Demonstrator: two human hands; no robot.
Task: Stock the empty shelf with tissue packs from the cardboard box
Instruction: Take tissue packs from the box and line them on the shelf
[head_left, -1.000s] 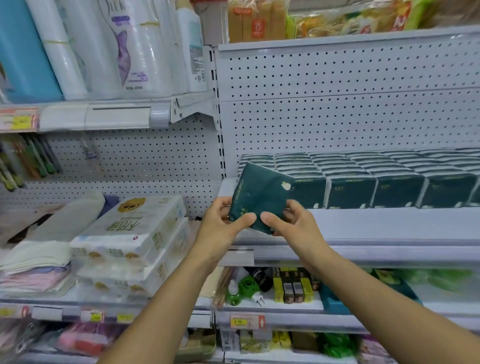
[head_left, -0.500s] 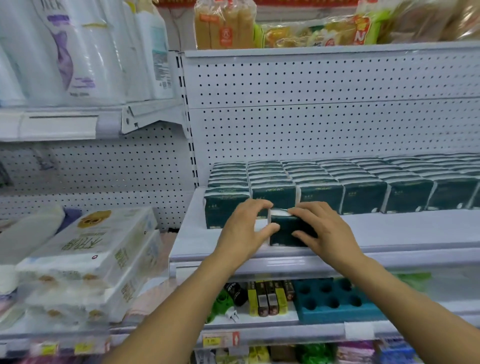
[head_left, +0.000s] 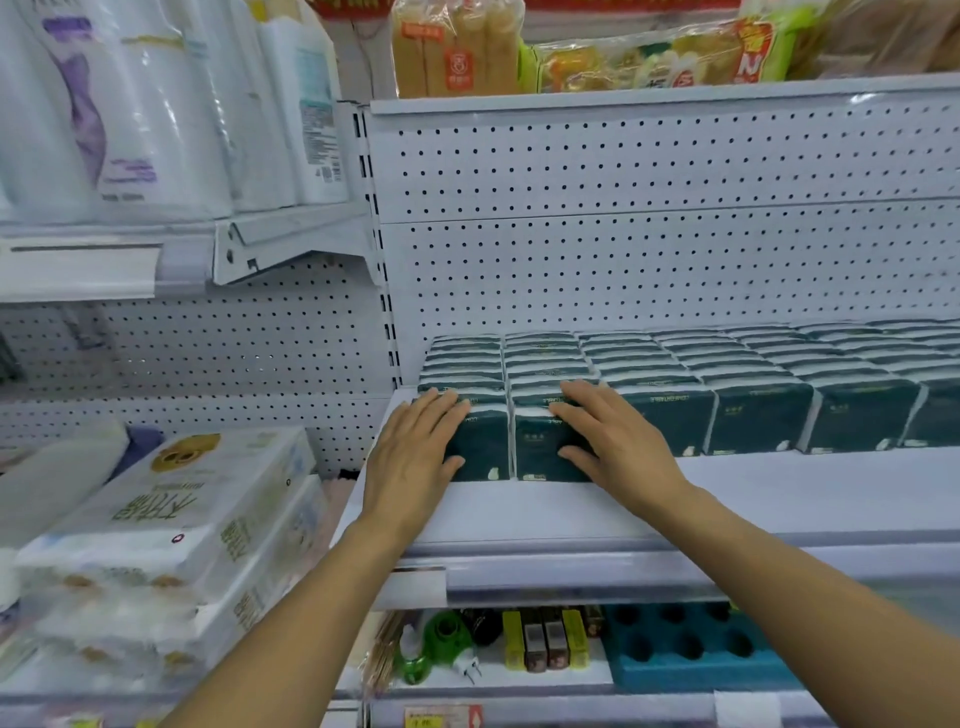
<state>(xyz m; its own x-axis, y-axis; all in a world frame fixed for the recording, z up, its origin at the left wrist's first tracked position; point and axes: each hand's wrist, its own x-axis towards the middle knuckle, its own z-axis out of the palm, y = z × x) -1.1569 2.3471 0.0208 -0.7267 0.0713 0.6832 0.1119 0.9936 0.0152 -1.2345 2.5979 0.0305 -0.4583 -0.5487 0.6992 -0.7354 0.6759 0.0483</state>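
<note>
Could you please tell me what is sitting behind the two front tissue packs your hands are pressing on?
Behind the two front tissue packs under the left hand and right hand, more dark green packs run back to the pegboard. Their lower parts are hidden.

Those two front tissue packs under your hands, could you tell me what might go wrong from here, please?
1. The two front packs stand forward of the row to their right, nearer the shelf edge; a careless pull back could perhaps drag one off.
2. The left hand and right hand press separate packs; uneven pushing might skew them.
</note>
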